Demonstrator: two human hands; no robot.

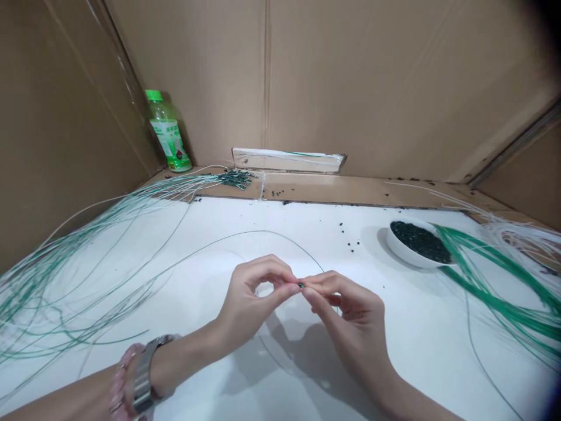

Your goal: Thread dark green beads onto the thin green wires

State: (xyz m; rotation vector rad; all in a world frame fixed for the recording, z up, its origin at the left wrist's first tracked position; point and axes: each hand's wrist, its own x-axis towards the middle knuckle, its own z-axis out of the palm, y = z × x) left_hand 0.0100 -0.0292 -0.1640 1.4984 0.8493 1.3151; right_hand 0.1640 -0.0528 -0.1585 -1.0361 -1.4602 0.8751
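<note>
Above the middle of the white table, my left hand (pixel 258 292) and my right hand (pixel 350 310) meet fingertip to fingertip. Each is closed in a pinch. A tiny dark green piece (pixel 301 285) shows between the fingertips, mostly covered by them. A thin green wire (pixel 258 231) arches from the left and passes behind the fingers of my right hand; the exact place where it is gripped is hidden. To the right stands a white bowl (pixel 401 251) filled with small dark green pieces (pixel 418 240).
Long green and white wires (pixel 100 234) spread along the left, their dark-tipped ends (pixel 236 178) bunched at the back. Coiled green wires (pixel 504 292) and white wires (pixel 521 234) lie right. A green-capped bottle (pixel 170 137) stands in the back left corner. Cardboard walls (pixel 328 82) surround the table.
</note>
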